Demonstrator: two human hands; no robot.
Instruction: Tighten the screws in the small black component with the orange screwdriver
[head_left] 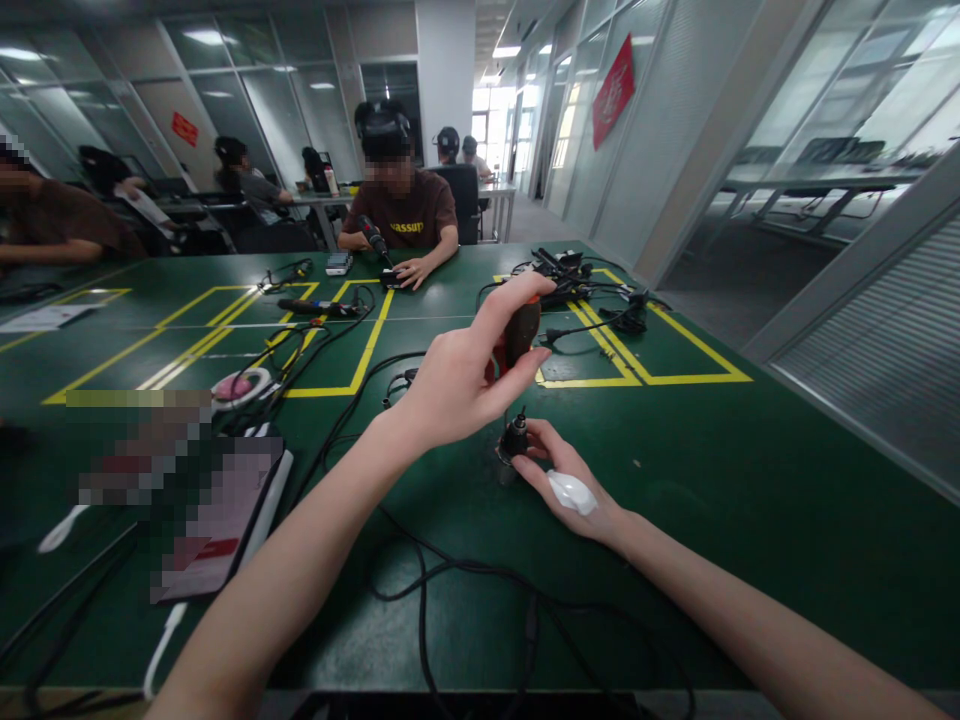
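Note:
My left hand (457,375) is raised over the middle of the table, its thumb and fingers closed around the dark and red handle of a screwdriver (523,335). A thin shaft runs down from the handle, and its tip is hard to make out beside the part below. Under it, my right hand (566,475) pinches a small motor-like part (513,440) with a black top, a metal spindle pointing up and a greyish lower end. The part stands upright at or just above the tabletop; I cannot tell which. A white patch sits on the back of my right hand.
Black cables (465,568) loop across the green table (750,480) near me. A phone (225,510) lies at the left by a pink-and-white roll (241,386). Tools and cables (562,270) pile up beyond my hands. Opposite, a person (405,200) holds a power screwdriver (373,238).

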